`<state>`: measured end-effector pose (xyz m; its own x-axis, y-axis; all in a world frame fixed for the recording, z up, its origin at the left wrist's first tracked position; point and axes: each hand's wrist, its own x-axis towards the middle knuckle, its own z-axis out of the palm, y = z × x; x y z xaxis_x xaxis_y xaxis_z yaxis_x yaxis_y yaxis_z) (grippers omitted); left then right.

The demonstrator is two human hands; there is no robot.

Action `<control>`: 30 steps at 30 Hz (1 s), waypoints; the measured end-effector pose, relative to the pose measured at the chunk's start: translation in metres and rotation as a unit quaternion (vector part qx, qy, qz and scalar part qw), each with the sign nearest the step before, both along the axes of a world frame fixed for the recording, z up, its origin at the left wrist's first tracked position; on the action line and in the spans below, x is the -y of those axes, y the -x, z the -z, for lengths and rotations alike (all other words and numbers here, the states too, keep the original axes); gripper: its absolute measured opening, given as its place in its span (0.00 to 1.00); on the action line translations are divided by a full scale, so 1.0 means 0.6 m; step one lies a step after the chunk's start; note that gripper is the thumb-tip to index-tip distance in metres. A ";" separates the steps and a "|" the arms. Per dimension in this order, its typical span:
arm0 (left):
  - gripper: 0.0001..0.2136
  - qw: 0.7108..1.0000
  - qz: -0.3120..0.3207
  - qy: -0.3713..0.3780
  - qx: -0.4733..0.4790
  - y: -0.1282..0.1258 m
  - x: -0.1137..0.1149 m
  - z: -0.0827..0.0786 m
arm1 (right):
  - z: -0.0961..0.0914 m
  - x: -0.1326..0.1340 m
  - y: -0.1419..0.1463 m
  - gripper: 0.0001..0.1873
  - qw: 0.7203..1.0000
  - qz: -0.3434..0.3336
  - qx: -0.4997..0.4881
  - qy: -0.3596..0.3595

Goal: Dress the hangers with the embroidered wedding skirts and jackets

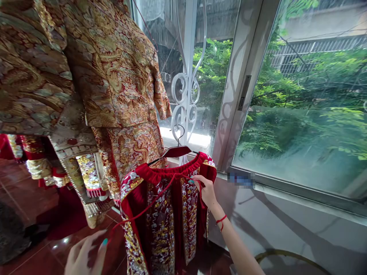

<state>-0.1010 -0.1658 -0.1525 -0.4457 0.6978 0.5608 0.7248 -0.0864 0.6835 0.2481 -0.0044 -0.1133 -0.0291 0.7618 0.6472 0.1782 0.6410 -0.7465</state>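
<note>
Below the hanger (176,151) hangs a red skirt (162,225), its waist cord (152,204) apparently being sorted, pinched by the right hand (205,192), the blurred left hand's (86,254) hold unclear; next seems to call for gentle, even tension.

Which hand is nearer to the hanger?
Right. The right hand is just below the hanger, at the waistband; the left hand is much lower, off to the left.
</note>
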 end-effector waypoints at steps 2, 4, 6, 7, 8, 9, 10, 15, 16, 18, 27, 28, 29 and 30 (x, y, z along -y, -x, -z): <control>0.16 0.998 0.067 -0.018 0.009 -0.069 -0.026 -0.034 | -0.003 0.003 0.004 0.11 0.998 -0.054 -0.011 0.032; 0.16 0.983 0.181 0.009 0.024 -0.149 -0.074 -0.070 | -0.007 0.004 0.006 0.11 0.991 -0.112 -0.020 0.072; 0.19 0.962 0.256 0.051 0.084 -0.216 -0.131 -0.098 | -0.010 0.006 0.006 0.13 0.978 -0.166 -0.040 0.119; 0.20 0.955 0.263 0.060 0.120 -0.241 -0.159 -0.107 | -0.011 0.008 0.006 0.14 0.968 -0.193 -0.059 0.148; 0.19 0.950 0.263 0.064 0.156 -0.260 -0.185 -0.113 | -0.012 0.011 0.006 0.14 0.956 -0.218 -0.086 0.178; 0.19 0.944 0.257 0.063 0.199 -0.273 -0.206 -0.117 | -0.012 0.013 0.007 0.12 0.941 -0.239 -0.119 0.208; 0.17 0.935 0.252 0.059 0.242 -0.281 -0.223 -0.119 | -0.013 0.015 0.009 0.10 0.926 -0.252 -0.153 0.236; 0.20 0.876 0.289 0.056 0.381 -0.292 -0.241 -0.123 | -0.028 0.011 0.031 0.08 0.941 -0.195 -0.134 0.241; 0.21 0.869 0.300 0.063 0.389 -0.290 -0.235 -0.125 | -0.033 0.009 0.035 0.08 0.959 -0.177 -0.090 0.204; 0.22 0.847 0.325 0.084 0.412 -0.282 -0.222 -0.133 | -0.044 0.006 0.037 0.09 0.981 -0.145 -0.023 0.128; 0.21 0.743 0.375 0.138 0.537 -0.217 -0.185 -0.127 | -0.036 0.022 0.022 0.16 0.997 0.023 -0.019 0.076; 0.20 0.739 0.373 0.139 0.544 -0.216 -0.184 -0.123 | -0.035 0.027 0.020 0.16 0.996 0.029 -0.018 0.080; 0.20 0.735 0.371 0.141 0.550 -0.215 -0.184 -0.120 | -0.036 0.033 0.018 0.15 0.996 0.030 -0.011 0.080; 0.20 0.731 0.371 0.141 0.556 -0.214 -0.183 -0.119 | -0.039 0.040 0.015 0.14 0.997 0.024 -0.002 0.079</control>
<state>0.0275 -0.0559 -0.0811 0.0431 0.9964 -0.0731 -0.4654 0.0848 0.8810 0.2392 -0.0286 -0.0901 0.0132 0.8543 0.5196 0.2025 0.5066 -0.8381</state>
